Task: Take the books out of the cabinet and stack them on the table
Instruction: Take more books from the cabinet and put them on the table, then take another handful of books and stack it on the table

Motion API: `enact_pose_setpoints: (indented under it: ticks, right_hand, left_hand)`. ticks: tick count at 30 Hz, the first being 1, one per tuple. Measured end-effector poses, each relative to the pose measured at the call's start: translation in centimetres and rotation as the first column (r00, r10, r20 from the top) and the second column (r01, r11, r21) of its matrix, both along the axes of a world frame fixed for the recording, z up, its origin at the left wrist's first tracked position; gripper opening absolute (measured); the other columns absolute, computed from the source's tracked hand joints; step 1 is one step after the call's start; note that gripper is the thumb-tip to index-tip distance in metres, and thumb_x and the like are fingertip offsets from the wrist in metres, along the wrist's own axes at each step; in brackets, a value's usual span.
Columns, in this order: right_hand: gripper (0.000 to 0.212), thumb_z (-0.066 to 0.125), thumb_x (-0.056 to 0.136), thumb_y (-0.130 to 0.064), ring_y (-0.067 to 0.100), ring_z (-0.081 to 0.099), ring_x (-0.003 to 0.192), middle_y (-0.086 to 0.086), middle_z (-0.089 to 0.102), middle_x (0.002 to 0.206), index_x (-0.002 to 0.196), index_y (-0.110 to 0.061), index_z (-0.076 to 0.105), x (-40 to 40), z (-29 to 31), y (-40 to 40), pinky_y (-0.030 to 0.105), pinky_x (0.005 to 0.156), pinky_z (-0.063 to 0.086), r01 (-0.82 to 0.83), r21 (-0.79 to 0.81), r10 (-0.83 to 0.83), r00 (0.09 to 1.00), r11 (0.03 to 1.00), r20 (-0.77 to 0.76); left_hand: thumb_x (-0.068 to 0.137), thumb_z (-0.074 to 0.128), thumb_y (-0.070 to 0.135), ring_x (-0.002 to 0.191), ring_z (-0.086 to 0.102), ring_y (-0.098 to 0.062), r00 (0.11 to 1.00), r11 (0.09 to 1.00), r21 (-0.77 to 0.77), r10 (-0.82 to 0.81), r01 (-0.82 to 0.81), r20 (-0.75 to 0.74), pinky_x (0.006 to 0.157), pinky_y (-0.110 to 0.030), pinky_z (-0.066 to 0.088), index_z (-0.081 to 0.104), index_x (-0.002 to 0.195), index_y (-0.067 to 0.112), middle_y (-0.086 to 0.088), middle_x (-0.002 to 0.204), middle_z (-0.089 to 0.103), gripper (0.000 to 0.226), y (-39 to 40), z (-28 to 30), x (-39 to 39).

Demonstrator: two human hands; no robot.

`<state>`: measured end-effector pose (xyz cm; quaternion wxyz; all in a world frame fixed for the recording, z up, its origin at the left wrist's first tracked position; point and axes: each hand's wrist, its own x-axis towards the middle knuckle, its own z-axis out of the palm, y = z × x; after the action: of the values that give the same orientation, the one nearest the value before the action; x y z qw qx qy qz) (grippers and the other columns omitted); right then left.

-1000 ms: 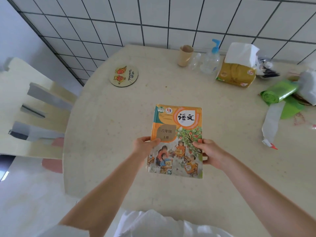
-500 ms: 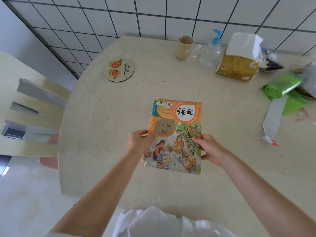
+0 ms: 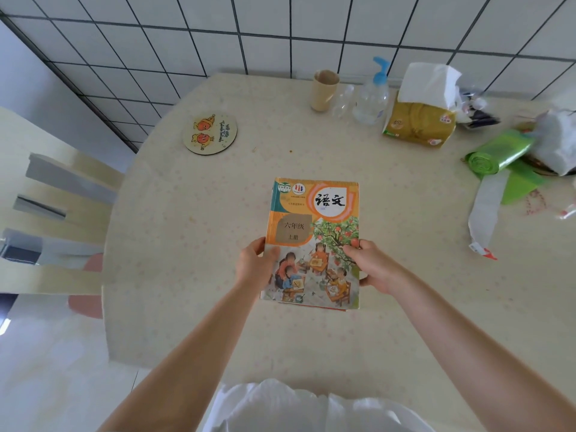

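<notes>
The cream surface [image 3: 187, 244] carried the book [image 3: 314, 238] at its middle, possibly atop another. The left hand [image 3: 254, 266] and right hand [image 3: 372, 265] gripped its opposite edges, thumbs curled over the cover. A coaster [image 3: 209, 132] lay well apart.
</notes>
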<state>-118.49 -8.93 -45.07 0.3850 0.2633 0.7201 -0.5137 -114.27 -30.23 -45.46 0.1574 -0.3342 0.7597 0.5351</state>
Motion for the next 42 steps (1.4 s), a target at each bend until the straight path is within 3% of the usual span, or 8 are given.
enact_pose_setpoints:
  ticks: [4,9,11,16,23,28,36,42]
  right_hand:
    - [0.038,0.045,0.098,-0.034,0.022,0.059,0.104,0.005,0.054,0.126,0.132,-0.018,0.040,0.8,0.3,-0.3,0.038,0.070,0.054,-0.002,0.054,0.005,0.999,0.999,-0.042]
    - [0.044,0.049,0.097,-0.031,0.024,0.058,0.111,0.008,0.056,0.127,0.135,-0.013,0.040,3.5,0.9,-0.3,0.043,0.093,0.051,-0.014,0.122,0.039,0.978,0.992,-0.207]
    - [0.045,0.051,0.096,-0.030,0.024,0.056,0.114,0.008,0.055,0.129,0.136,-0.012,0.041,5.2,1.3,0.1,0.043,0.096,0.048,-0.012,0.124,0.043,0.968,0.992,-0.249]
    - [0.040,0.053,0.095,-0.022,0.018,0.055,0.106,0.007,0.059,0.128,0.132,-0.010,0.051,8.5,2.4,1.2,0.031,0.086,0.042,0.020,0.218,0.068,0.918,0.976,-0.391]
    - [0.033,0.052,0.095,-0.012,0.023,0.062,0.110,0.008,0.066,0.120,0.128,-0.009,0.055,13.6,3.1,1.3,0.027,0.089,0.044,0.115,0.280,0.038,0.873,0.953,-0.486]
    - [0.033,0.053,0.093,-0.010,0.023,0.061,0.111,0.008,0.066,0.118,0.125,-0.009,0.056,19.7,2.3,0.7,0.029,0.091,0.044,0.266,0.366,-0.027,0.838,0.892,-0.544]
    - [0.025,0.052,0.093,-0.006,0.015,0.062,0.093,0.004,0.066,0.104,0.114,-0.009,0.063,32.7,1.1,-1.1,0.036,0.089,0.052,0.639,0.346,-0.420,0.737,0.686,-0.530]
    - [0.025,0.052,0.093,-0.008,0.011,0.061,0.094,-0.002,0.061,0.105,0.115,-0.009,0.063,42.9,0.8,-3.5,0.033,0.088,0.052,0.790,0.393,-0.598,0.613,0.471,-0.516]
  left_hand:
    - [0.093,0.053,0.012,0.089,0.070,-0.020,0.999,0.998,0.055,-0.033,0.033,-0.008,0.080,-0.045,0.060,0.060,0.118,0.021,0.002,0.099,0.070,0.028,0.3,0.5,0.2]
    - [0.086,0.063,0.009,0.060,0.061,-0.015,0.994,0.985,0.140,-0.089,0.096,-0.055,0.055,-0.029,0.052,0.059,0.111,0.011,-0.002,0.073,0.072,0.025,0.6,1.8,1.1]
    - [0.087,0.066,0.018,0.067,0.063,-0.014,0.989,0.988,0.089,-0.118,0.126,-0.086,0.062,-0.030,0.054,0.058,0.113,0.014,0.001,0.079,0.072,0.028,0.8,2.0,1.7]
    - [0.093,0.059,0.036,0.114,0.052,-0.015,0.881,0.863,-0.368,-0.434,0.346,-0.188,0.089,-0.033,0.044,0.041,0.136,0.028,0.009,0.126,0.055,0.047,0.8,2.1,3.6]
    - [0.092,0.058,0.017,0.119,0.053,-0.017,0.724,0.741,-0.408,-0.649,0.534,-0.232,0.101,-0.036,0.044,0.039,0.145,0.022,0.001,0.134,0.055,0.057,2.7,4.2,5.6]
    - [0.092,0.059,0.013,0.127,0.050,-0.012,0.502,0.551,-0.360,-0.834,0.753,-0.228,0.098,-0.019,0.033,0.044,0.142,0.023,0.009,0.135,0.058,0.053,4.7,3.3,7.9]
    - [0.093,0.058,0.016,0.110,0.061,-0.011,0.209,0.263,-0.275,-0.955,0.925,-0.209,0.098,-0.031,0.046,0.055,0.129,0.019,0.008,0.113,0.069,0.036,7.4,1.6,11.8]
    - [0.090,0.060,0.016,0.093,0.065,-0.015,-0.247,-0.192,-0.290,-0.955,0.937,-0.165,0.086,-0.028,0.048,0.060,0.123,0.019,0.013,0.088,0.064,0.032,11.3,0.4,19.1]
